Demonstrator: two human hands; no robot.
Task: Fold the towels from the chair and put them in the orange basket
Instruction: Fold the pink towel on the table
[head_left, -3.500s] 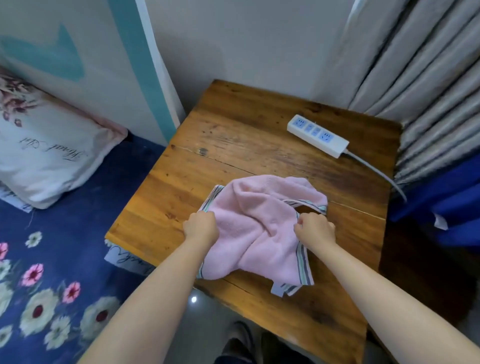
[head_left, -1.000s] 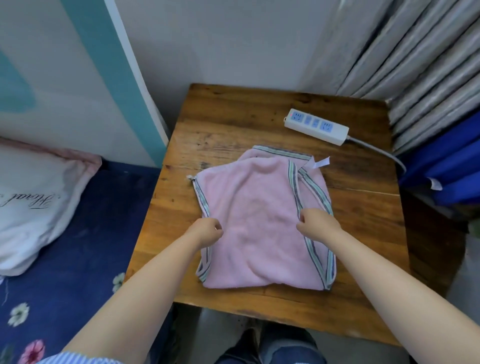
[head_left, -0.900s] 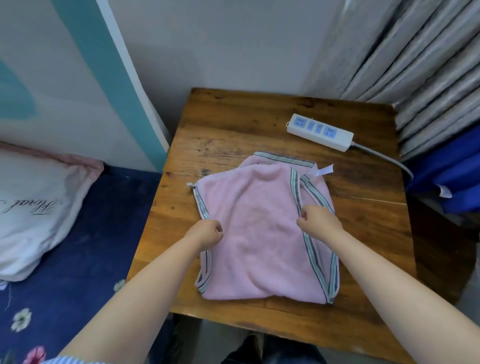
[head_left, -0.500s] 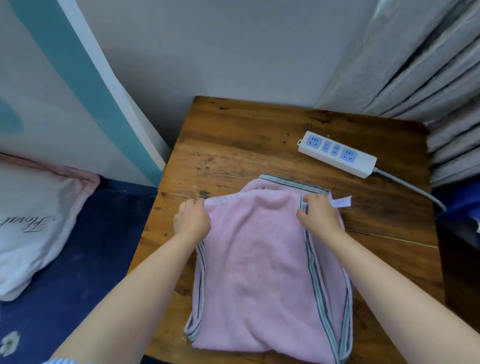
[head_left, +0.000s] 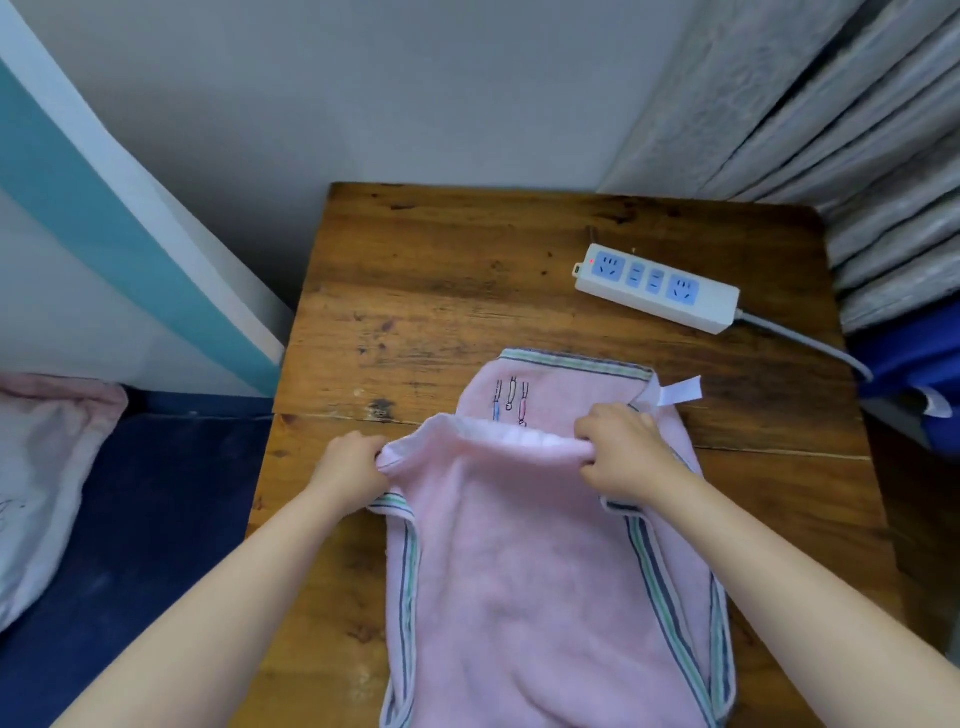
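Note:
A pink towel (head_left: 540, 587) with striped green and grey edging lies on the wooden table (head_left: 467, 291), reaching down to the near edge. My left hand (head_left: 349, 470) grips the far left corner of its upper layer. My right hand (head_left: 623, 452) grips the far right corner. Between them the upper layer's far edge is lifted off the layer below, which shows a small embroidered motif and a white label. No chair or orange basket is in view.
A white power strip (head_left: 657, 286) with blue sockets lies at the table's far right, its cable running off to the right. Grey curtains (head_left: 852, 130) hang behind. A bed with a dark blue cover (head_left: 130, 519) and a pillow (head_left: 47, 467) sits left.
Both hands slid from the towel's middle sides up to its far corners, took hold of them and raised the upper layer's far edge. The camera tilted down and closer.

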